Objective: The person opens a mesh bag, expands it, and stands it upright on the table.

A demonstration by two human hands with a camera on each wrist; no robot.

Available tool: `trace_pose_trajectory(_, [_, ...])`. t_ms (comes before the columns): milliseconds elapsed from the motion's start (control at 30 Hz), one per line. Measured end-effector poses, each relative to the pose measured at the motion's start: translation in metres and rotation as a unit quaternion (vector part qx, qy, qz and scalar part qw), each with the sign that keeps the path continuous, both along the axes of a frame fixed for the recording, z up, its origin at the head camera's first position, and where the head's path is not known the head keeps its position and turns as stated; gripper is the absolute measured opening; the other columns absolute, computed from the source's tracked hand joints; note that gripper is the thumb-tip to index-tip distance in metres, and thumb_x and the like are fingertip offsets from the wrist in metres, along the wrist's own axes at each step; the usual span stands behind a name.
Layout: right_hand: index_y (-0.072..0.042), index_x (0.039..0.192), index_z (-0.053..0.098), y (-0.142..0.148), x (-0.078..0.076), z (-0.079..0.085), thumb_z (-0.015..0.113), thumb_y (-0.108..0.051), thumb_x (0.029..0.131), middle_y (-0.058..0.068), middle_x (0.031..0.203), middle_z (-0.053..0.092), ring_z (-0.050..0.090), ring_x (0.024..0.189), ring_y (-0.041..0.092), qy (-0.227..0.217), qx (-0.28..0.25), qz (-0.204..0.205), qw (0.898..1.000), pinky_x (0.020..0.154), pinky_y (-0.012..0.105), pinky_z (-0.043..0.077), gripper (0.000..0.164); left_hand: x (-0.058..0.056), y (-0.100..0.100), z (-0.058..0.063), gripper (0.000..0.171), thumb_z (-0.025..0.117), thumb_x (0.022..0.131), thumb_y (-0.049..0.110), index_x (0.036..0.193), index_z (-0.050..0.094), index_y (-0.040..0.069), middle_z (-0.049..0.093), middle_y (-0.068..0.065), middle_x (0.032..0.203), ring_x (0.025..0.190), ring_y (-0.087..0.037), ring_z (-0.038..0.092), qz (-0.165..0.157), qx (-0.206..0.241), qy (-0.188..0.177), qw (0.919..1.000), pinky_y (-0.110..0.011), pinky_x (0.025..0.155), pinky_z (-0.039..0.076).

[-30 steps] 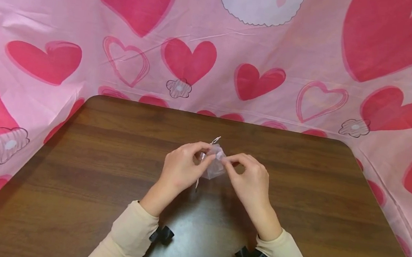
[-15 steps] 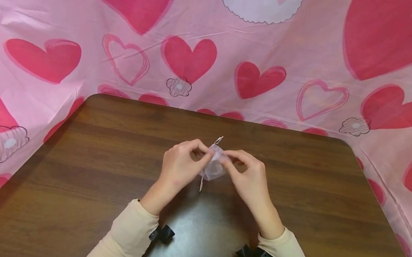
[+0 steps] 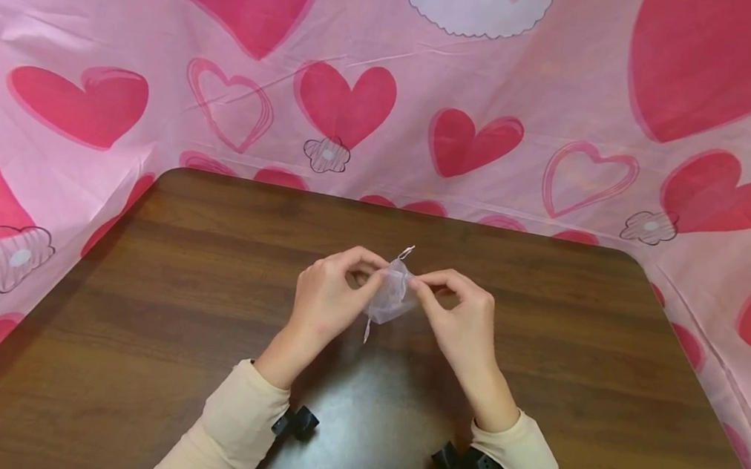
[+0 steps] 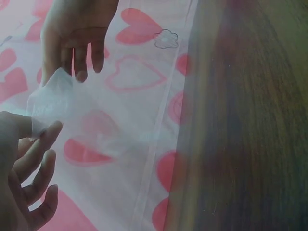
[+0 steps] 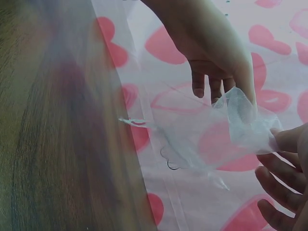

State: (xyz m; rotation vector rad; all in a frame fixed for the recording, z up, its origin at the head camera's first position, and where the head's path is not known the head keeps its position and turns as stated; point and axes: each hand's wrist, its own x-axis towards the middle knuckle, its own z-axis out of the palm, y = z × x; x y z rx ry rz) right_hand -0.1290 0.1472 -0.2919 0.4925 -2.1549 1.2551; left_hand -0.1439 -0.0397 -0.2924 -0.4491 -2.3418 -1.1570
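A small sheer white drawstring pouch (image 3: 387,308) is held up between both hands in the middle of the head view. My left hand (image 3: 328,294) pinches one side of its mouth between thumb and forefinger. On the opposite side, my right hand (image 3: 463,317) pinches the rim the same way. One cord loop (image 3: 406,252) sticks out at the far end, and another dangles toward me. Through the see-through mesh (image 5: 192,137) in the right wrist view, the cloth behind shows. The left wrist view catches the gauzy fabric (image 4: 52,101) between the fingers of both hands.
A brown wood-grain table (image 3: 213,250) with rounded corners lies beneath the hands. Pink cloth (image 3: 393,27) printed with hearts hangs around its back and sides. Black wrist devices (image 3: 295,423) are strapped at both beige sleeves (image 3: 242,413).
The fingertips have drawn slightly apart, and the pouch's mouth looks more spread. Its far cord loop has shifted a little to the right. Both hands keep their pinch.
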Motion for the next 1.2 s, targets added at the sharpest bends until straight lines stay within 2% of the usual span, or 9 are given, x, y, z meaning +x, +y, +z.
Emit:
trace_pose_trajectory(167, [-0.006, 0.079, 0.074, 0.0008, 0.0003, 0.0006, 0.085, -0.008, 0.077, 0.0, 0.076, 0.072, 0.064, 0.072, 0.014, 0.004, 0.011, -0.036, 0.999, 0.07, 0.029, 0.049, 0.011, -0.0003, -0.0006, -0.0001, 0.009, 0.074, 0.088, 0.02, 0.095, 0.077, 0.025, 0.072, 0.015, 0.079, 0.064, 0.0, 0.061, -0.008, -0.021, 0.001, 0.9997, -0.03, 0.057, 0.044])
trace_pose_trajectory(300, [-0.006, 0.077, 0.072, 0.0006, 0.0005, 0.0013, 0.085, -0.007, 0.076, 0.001, 0.075, 0.071, 0.065, 0.071, 0.014, 0.005, 0.02, -0.054, 0.998, 0.069, 0.029, 0.049, 0.014, -0.0007, -0.0018, -0.001, 0.012, 0.073, 0.088, 0.021, 0.099, 0.077, 0.025, 0.069, 0.012, 0.078, 0.067, -0.004, 0.059, -0.027, -0.061, 0.026, 0.9974, -0.03, 0.055, 0.043])
trace_pose_trajectory(467, [-0.007, 0.079, 0.072, -0.0013, 0.0023, 0.0024, 0.085, -0.006, 0.077, 0.0, 0.075, 0.072, 0.064, 0.071, 0.013, -0.003, 0.022, -0.051, 0.998, 0.069, 0.031, 0.049, 0.013, -0.0012, -0.0027, -0.002, 0.019, 0.077, 0.086, 0.03, 0.105, 0.075, 0.025, 0.068, 0.012, 0.092, 0.076, -0.005, 0.057, -0.076, -0.081, 0.058, 0.9921, -0.029, 0.057, 0.044])
trace_pose_trajectory(533, [-0.007, 0.081, 0.074, -0.0025, 0.0035, 0.0027, 0.084, -0.005, 0.078, -0.001, 0.076, 0.072, 0.064, 0.071, 0.012, -0.003, 0.027, -0.037, 0.999, 0.07, 0.029, 0.049, 0.011, -0.0015, -0.0023, -0.0021, 0.02, 0.079, 0.086, 0.033, 0.104, 0.076, 0.025, 0.069, 0.014, 0.094, 0.075, -0.004, 0.057, -0.081, -0.081, 0.069, 0.991, -0.027, 0.057, 0.045])
trace_pose_trajectory(700, [-0.007, 0.091, 0.077, -0.0058, 0.0068, 0.0052, 0.08, -0.002, 0.081, -0.001, 0.084, 0.074, 0.065, 0.075, 0.011, 0.001, 0.048, -0.006, 0.999, 0.072, 0.023, 0.049, 0.011, -0.0016, -0.0022, -0.0006, 0.009, 0.08, 0.085, 0.028, 0.092, 0.079, 0.023, 0.068, 0.011, 0.077, 0.065, -0.005, 0.056, -0.039, -0.069, 0.097, 0.9922, -0.027, 0.052, 0.042])
trace_pose_trajectory(867, [-0.007, 0.098, 0.077, -0.0077, 0.0079, 0.0059, 0.078, -0.006, 0.085, 0.001, 0.086, 0.073, 0.064, 0.075, 0.011, -0.024, 0.081, -0.012, 0.996, 0.07, 0.033, 0.053, 0.013, -0.0019, -0.0032, 0.001, 0.007, 0.082, 0.083, 0.022, 0.09, 0.079, 0.021, 0.07, 0.007, 0.077, 0.063, -0.008, 0.056, -0.009, -0.055, 0.101, 0.9933, -0.029, 0.053, 0.043])
trace_pose_trajectory(1033, [-0.008, 0.093, 0.078, -0.008, 0.007, 0.0042, 0.079, -0.009, 0.084, 0.002, 0.08, 0.072, 0.063, 0.071, 0.013, -0.032, 0.099, -0.029, 0.994, 0.068, 0.039, 0.053, 0.009, -0.0022, -0.0031, 0.0007, 0.009, 0.08, 0.083, 0.014, 0.089, 0.079, 0.021, 0.072, 0.007, 0.08, 0.064, -0.008, 0.057, 0.007, -0.051, 0.096, 0.994, -0.03, 0.053, 0.043])
trace_pose_trajectory(1200, [-0.009, 0.087, 0.079, -0.0076, 0.0063, 0.0018, 0.083, -0.01, 0.08, 0.0, 0.077, 0.072, 0.065, 0.068, 0.016, -0.019, 0.104, -0.035, 0.994, 0.066, 0.036, 0.052, 0.008, -0.0019, -0.0024, -0.001, 0.015, 0.081, 0.081, 0.01, 0.089, 0.077, 0.022, 0.071, 0.009, 0.082, 0.067, -0.007, 0.059, 0.013, -0.053, 0.082, 0.9951, -0.031, 0.055, 0.045])
